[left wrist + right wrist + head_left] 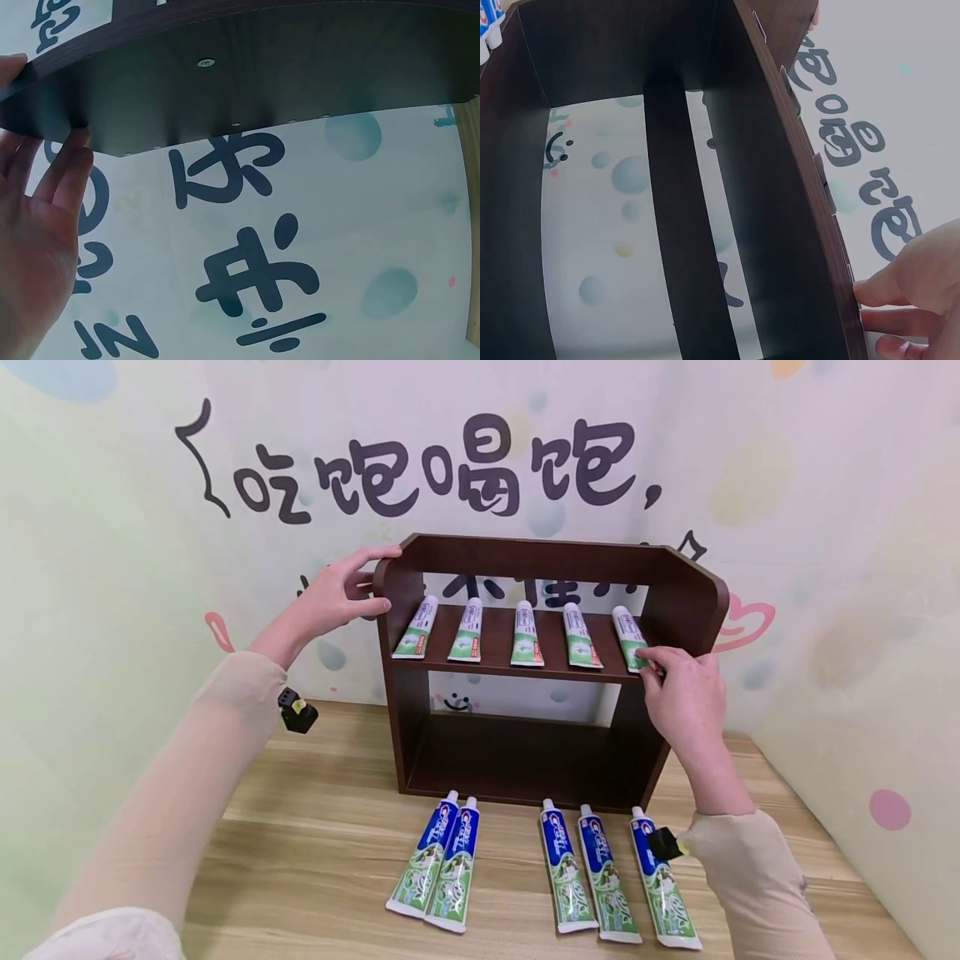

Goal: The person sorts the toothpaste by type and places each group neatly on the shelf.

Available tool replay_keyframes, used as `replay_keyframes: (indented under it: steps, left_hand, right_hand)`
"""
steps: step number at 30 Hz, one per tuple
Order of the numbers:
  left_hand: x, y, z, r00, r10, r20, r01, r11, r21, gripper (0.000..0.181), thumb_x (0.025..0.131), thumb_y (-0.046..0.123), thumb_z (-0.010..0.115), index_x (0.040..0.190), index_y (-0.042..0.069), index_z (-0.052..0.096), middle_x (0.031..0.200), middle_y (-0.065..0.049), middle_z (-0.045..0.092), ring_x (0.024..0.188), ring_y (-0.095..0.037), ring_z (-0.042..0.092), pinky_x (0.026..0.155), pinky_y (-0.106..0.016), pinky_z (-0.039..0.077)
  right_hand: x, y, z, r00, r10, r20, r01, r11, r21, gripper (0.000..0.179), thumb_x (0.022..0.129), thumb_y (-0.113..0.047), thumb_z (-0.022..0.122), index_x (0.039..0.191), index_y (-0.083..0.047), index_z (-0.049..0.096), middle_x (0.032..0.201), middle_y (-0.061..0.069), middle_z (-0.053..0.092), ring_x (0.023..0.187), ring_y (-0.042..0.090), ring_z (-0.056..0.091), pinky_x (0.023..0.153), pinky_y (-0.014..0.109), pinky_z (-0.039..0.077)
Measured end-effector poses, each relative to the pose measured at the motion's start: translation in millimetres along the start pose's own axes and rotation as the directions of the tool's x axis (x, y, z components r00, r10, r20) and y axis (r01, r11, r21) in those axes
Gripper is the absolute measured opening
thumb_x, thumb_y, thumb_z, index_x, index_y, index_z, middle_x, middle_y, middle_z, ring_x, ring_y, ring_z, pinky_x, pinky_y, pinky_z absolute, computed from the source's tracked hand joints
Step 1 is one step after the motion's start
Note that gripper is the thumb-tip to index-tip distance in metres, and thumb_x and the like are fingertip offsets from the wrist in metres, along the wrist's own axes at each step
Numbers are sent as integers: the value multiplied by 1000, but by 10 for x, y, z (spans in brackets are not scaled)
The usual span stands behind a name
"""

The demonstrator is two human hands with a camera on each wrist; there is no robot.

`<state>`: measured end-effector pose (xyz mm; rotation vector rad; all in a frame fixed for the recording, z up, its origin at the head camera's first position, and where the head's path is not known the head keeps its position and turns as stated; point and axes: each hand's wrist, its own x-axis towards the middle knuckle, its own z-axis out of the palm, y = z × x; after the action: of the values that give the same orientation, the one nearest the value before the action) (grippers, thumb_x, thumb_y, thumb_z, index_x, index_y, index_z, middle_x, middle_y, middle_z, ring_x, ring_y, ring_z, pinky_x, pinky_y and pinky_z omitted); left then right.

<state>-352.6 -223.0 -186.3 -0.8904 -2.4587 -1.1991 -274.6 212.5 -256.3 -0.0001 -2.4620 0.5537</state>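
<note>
A dark brown two-tier shelf stands against the wall. My left hand holds its left side panel near the top; the left wrist view has fingertips against the panel's outer face. Several small white-and-green toothpaste tubes lie spaced in a row on the upper board, caps to the back. My right hand pinches the lower end of the rightmost small toothpaste tube. In the right wrist view, that hand is at the board's front edge, and the tube itself is mostly hidden.
On the wooden table, before the shelf, lie several larger blue-and-green toothpaste tubes: a touching left pair and others to the right, among them one tube near the right sleeve. A printed cloth wall rises behind.
</note>
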Motion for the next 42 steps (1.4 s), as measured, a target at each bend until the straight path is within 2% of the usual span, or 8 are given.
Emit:
replay_keyframes:
  steps: [8, 15, 20, 30, 34, 39, 42]
  left_hand:
    - [5, 2, 13, 1000, 3, -17, -3, 1000, 7, 63, 91, 6, 65, 149, 14, 41, 160, 0, 34, 133, -36, 52, 92, -13, 51]
    - [-6, 8, 21, 1000, 15, -26, -15, 1000, 28, 62, 91, 6, 65, 148, 13, 42, 160, -1, 35, 133, -37, 52, 98, -18, 52]
    - [-6, 13, 30, 1000, 12, -27, -11, 1000, 20, 62, 91, 6, 65, 148, 13, 42, 159, -1, 36, 132, -37, 53, 93, -14, 51]
    - [-9, 1, 40, 999, 14, -40, -13, 1000, 24, 61, 91, 6, 64, 148, 15, 43, 159, 1, 36, 134, -35, 52, 96, -15, 51]
    - [-10, 8, 46, 999, 17, -42, -16, 1000, 25, 61, 91, 6, 64, 148, 15, 43, 159, 0, 36, 134, -35, 52, 98, -17, 51]
    - [-7, 14, 53, 999, 20, -45, -19, 999, 34, 62, 91, 6, 64, 148, 14, 42, 159, 1, 37, 133, -35, 52, 106, -28, 51]
    - [-7, 18, 53, 999, 16, -49, -15, 999, 31, 61, 91, 6, 64, 148, 14, 43, 159, 2, 37, 134, -35, 52, 105, -28, 52]
  right_hand:
    - [-8, 0, 12, 999, -11, -31, 11, 1000, 12, 33, 95, -13, 60, 126, -12, 68, 132, 21, 63, 108, 43, 44, 84, 55, 43]
    - [-86, 39, 40, 993, -83, -85, 89, 993, 78, 36, 94, -11, 62, 130, -9, 64, 134, 21, 62, 103, 42, 46, 81, 50, 40]
    - [-189, 72, 33, 987, -126, -100, 140, 980, 139, 43, 94, -13, 63, 137, -9, 59, 141, 20, 57, 110, 41, 45, 85, 49, 39]
    - [-503, 224, 46, 958, -208, -197, 251, 941, 226, 45, 91, -5, 67, 135, -6, 60, 134, 23, 60, 112, 41, 47, 87, 47, 35]
    - [-647, 309, 64, 959, -212, -189, 254, 939, 234, 45, 90, -4, 67, 135, -7, 59, 132, 25, 60, 110, 41, 46, 85, 46, 33]
    - [-836, 446, 135, 971, -200, -132, 225, 950, 215, 47, 91, -6, 67, 137, -6, 57, 134, 26, 58, 107, 40, 45, 82, 44, 33]
    - [-937, 550, 211, 979, -183, -95, 199, 960, 199, 48, 92, -8, 67, 138, -6, 56, 133, 27, 57, 107, 41, 45, 82, 44, 34]
